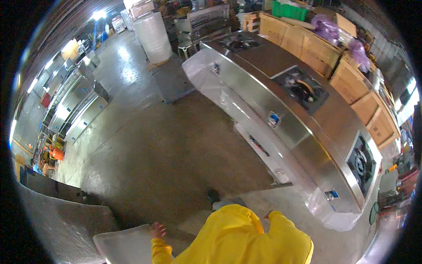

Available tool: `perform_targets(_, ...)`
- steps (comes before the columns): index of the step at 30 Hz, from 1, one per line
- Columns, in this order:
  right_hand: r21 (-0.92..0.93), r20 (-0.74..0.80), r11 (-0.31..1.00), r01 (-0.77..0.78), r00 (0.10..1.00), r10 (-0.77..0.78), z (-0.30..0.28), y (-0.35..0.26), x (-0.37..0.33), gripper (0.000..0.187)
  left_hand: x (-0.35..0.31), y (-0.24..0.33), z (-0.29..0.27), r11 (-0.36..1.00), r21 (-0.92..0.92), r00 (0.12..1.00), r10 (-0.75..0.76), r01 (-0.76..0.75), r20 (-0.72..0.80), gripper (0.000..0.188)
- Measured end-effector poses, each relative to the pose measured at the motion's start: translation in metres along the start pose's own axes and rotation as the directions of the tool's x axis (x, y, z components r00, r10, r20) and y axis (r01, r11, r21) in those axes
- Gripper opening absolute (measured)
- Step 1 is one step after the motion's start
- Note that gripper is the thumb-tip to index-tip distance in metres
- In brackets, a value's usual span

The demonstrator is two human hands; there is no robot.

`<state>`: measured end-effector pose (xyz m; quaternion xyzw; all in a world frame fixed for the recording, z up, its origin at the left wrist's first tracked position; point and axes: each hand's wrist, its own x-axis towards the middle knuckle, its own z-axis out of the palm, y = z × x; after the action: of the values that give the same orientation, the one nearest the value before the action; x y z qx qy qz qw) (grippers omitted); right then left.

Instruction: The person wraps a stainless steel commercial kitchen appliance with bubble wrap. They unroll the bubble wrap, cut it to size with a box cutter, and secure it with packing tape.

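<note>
The upper garment is a yellow top (233, 240), located at the lower centre of the frame. Its surface is plain, with soft folds. The left sleeve (161, 253) is long and ends at the wrist of the bare left hand (158, 230). The right sleeve (286, 229) is the same yellow. Grey legwear (230, 202) and a dark shoe (213, 195) are partly visible above the top.

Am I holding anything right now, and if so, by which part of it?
Nothing shows in your left hand; your right hand is mostly hidden, so I can't tell there.
</note>
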<state>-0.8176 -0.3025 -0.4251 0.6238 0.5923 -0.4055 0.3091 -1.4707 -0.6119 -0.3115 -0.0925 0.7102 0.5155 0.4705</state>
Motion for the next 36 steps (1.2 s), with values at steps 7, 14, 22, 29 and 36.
perform_targets(7,0.065,-0.068,0.831,0.552,0.834,-0.548,-0.148,-0.318,0.090,0.041,0.059,0.069,0.111,0.979,0.197,0.995,-0.070,0.056,0.064,0.032)
perform_targets(14,-0.177,-0.339,0.666,0.725,0.590,-0.733,-0.370,-0.590,0.141,0.034,0.145,0.151,0.108,0.903,0.243,0.935,-0.347,0.356,-0.080,0.034)
perform_targets(22,-0.181,-0.266,0.844,0.505,0.801,-0.536,-0.414,-0.719,0.182,0.039,0.320,0.354,0.096,0.866,0.269,0.907,-0.406,0.421,-0.111,0.036)
perform_targets(29,-0.083,-0.157,0.930,0.358,0.917,-0.367,-0.441,-0.831,0.255,0.044,0.549,0.591,0.163,0.912,0.410,0.997,-0.022,-0.010,0.072,0.031)
perform_targets(36,-0.216,-0.114,0.972,0.096,0.986,-0.122,-0.581,-0.955,0.378,0.050,0.684,0.798,0.248,0.996,0.070,0.998,0.061,-0.063,0.030,0.025)
